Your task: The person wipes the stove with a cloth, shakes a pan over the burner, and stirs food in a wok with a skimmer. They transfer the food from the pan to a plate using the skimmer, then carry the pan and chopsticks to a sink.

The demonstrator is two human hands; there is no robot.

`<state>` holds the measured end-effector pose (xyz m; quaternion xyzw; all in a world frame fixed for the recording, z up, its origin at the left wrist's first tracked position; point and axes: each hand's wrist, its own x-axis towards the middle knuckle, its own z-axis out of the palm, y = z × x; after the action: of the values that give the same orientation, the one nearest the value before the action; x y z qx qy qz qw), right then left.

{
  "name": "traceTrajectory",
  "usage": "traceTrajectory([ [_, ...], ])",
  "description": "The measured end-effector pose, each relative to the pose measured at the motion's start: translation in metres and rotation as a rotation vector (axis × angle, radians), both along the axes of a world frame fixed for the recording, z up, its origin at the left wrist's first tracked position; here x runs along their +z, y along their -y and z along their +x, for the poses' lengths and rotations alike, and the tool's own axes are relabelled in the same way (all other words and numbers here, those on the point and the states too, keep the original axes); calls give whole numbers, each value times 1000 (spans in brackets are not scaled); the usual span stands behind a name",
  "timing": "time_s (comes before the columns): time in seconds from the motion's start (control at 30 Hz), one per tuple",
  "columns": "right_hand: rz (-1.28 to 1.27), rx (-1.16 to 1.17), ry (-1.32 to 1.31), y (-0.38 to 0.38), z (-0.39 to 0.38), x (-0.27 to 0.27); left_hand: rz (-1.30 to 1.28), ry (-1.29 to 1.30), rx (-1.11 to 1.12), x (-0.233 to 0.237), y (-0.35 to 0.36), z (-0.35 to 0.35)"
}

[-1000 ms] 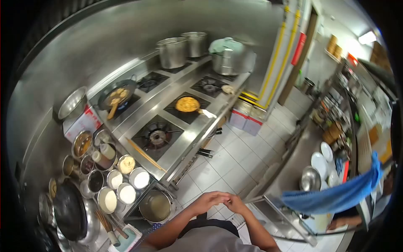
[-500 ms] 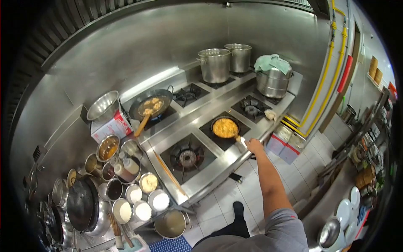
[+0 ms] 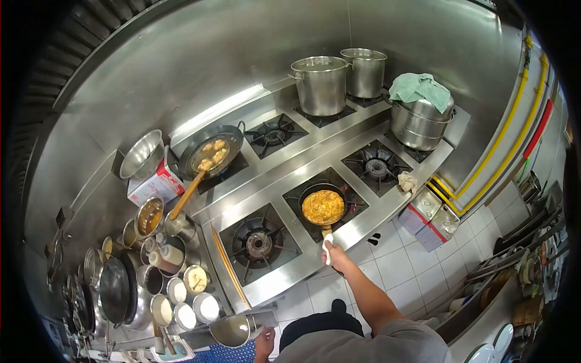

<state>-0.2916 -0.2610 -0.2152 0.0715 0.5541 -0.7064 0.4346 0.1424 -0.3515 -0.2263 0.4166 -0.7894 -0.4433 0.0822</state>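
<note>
My right hand (image 3: 339, 256) is closed around the handle of a small black frying pan (image 3: 347, 218), with a white cloth (image 3: 327, 248) between palm and handle. An orange-yellow mixture, seemingly egg-like (image 3: 324, 207), fills the pan, which sits over a front burner. My left hand (image 3: 264, 342) hangs low at the bottom edge, beside a large steel pot (image 3: 230, 333). Its fingers show only in part; they look loosely extended and nothing is seen in them.
At the back left, a wok (image 3: 236, 142) holds browned pieces in oil, with a wooden-handled tool (image 3: 187, 196) across its rim. Tall stockpots (image 3: 321, 88) stand behind. A green cloth (image 3: 420, 89) covers a steamer pot (image 3: 420, 124). Chopsticks (image 3: 230, 266) lie on the stove's left edge near several containers (image 3: 196, 278).
The view has shifted. The frying pan's handle has swung from pointing right to pointing toward me, my right hand still on it. My left hand has come into view at the bottom.
</note>
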Motion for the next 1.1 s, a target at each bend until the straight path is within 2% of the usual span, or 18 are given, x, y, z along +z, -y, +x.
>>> traceTrajectory([
  [0.03,11,-19,-18,1,-2,4,-42,-52,-56,5,7,-18],
  [0.1,49,-56,-49,1,11,16,124,-96,56,13,11,-47],
  [0.13,201,-59,-160,2,18,27,131,-98,63,6,13,-45],
  [0.2,341,-33,-264,-27,25,23,133,-91,65,-18,26,-28],
  [0.27,422,-13,-331,-45,16,42,-95,-55,57,-65,34,12],
  [0.3,451,-1,-327,-58,19,63,169,-55,154,-78,30,35],
  [0.33,490,8,-310,-67,25,74,651,-40,255,-142,45,81],
  [0.37,513,-36,-389,-64,23,61,764,-259,293,-159,31,116],
  [0.43,574,-116,-545,-46,13,33,461,349,155,-144,23,138],
  [0.47,668,-94,-640,-43,16,40,442,451,127,-146,24,146],
  [0.53,626,-102,-495,-55,32,78,450,520,113,-142,32,149],
  [0.67,582,35,-380,-95,14,86,445,495,139,-149,45,139],
  [0.8,602,-77,-607,-55,7,51,388,277,147,-151,48,94],
  [0.83,570,-37,-545,-56,6,43,415,175,190,-150,46,79],
  [0.9,581,30,-657,-79,-9,18,588,23,355,-139,41,33],
  [0.93,518,89,-575,-91,-14,24,568,-114,452,-120,26,5],
  [1.0,404,196,-413,-118,-26,72,372,-148,329,-112,10,-34],
  [1.1,534,117,-620,-94,-41,48,132,-30,85,-99,-24,-53],
])
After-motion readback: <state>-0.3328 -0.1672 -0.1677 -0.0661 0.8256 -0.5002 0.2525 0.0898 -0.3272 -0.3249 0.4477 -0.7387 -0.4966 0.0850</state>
